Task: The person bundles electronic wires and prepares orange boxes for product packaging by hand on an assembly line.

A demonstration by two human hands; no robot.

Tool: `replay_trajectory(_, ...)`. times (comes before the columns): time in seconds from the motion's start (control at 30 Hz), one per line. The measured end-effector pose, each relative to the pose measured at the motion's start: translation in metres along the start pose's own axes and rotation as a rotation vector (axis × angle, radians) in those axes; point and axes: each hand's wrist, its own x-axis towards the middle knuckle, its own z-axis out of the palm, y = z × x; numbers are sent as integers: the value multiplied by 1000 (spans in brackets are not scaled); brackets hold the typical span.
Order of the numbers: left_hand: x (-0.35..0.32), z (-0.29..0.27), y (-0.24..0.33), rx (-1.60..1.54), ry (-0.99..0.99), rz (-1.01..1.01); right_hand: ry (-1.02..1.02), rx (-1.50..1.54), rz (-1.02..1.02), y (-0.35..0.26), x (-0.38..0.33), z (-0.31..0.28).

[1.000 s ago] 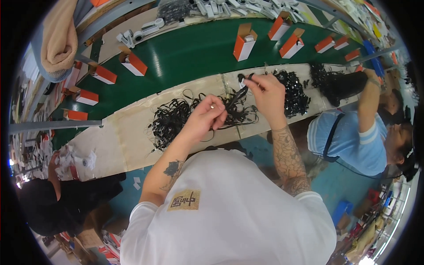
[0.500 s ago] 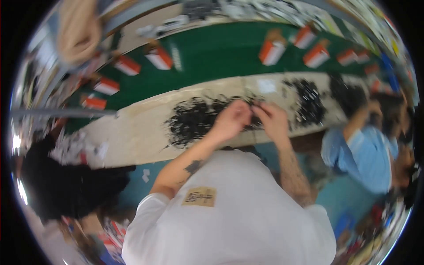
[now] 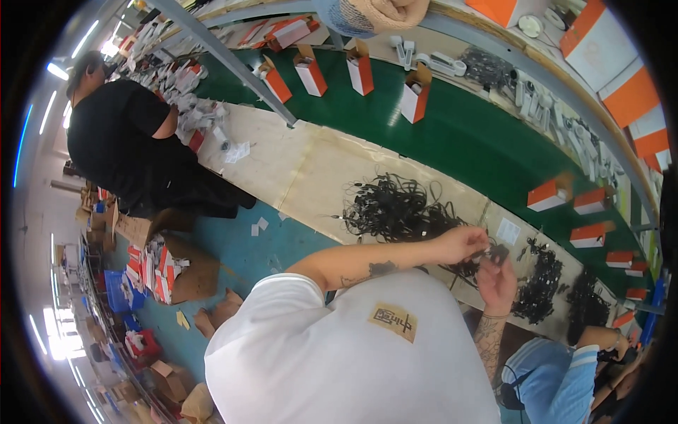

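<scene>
My left hand (image 3: 462, 245) and my right hand (image 3: 497, 283) are close together over the pale worktable (image 3: 282, 152). Between them is a small bundle of black cable (image 3: 498, 253), pinched in the fingers of my right hand. The left fingertips are pressed together at its near end, apparently on the same cable; the exact contact is too small to make out. Beside and partly behind my left hand lies a tangled heap of black cables (image 3: 395, 205). Another heap of black cables (image 3: 538, 283) is just past my right hand.
A green conveyor belt (image 3: 466, 148) runs behind the table, carrying several open orange-and-white boxes (image 3: 360, 71). Under a metal shelf post (image 3: 240, 71) sits a paper slip. A person in black (image 3: 134, 141) stands at left; one in light blue (image 3: 554, 374) works at lower right.
My view has swung to the left, so the table now slants down to the right. Both hands stay close together, with the black cable bundle now visible between them.
</scene>
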Motion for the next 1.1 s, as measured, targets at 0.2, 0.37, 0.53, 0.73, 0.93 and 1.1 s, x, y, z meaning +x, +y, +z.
replay_trajectory(0.2,-15,10,13,574,52,38,603,-1342,-531,2,18,20)
replay_trajectory(0.37,-9,-12,47,769,221,128,172,-1316,16,-8,5,-8)
replay_trajectory(0.53,-5,-10,13,316,75,-149,103,-484,-95,0,-6,-7)
replay_trajectory(0.73,9,20,10,157,73,-354,619,-987,-522,7,-5,-23)
replay_trajectory(0.93,36,30,24,637,78,-148,370,-885,-158,-14,-16,-19)
replay_trajectory(1.1,65,20,23,831,-54,-45,278,-652,-76,-33,-13,-30)
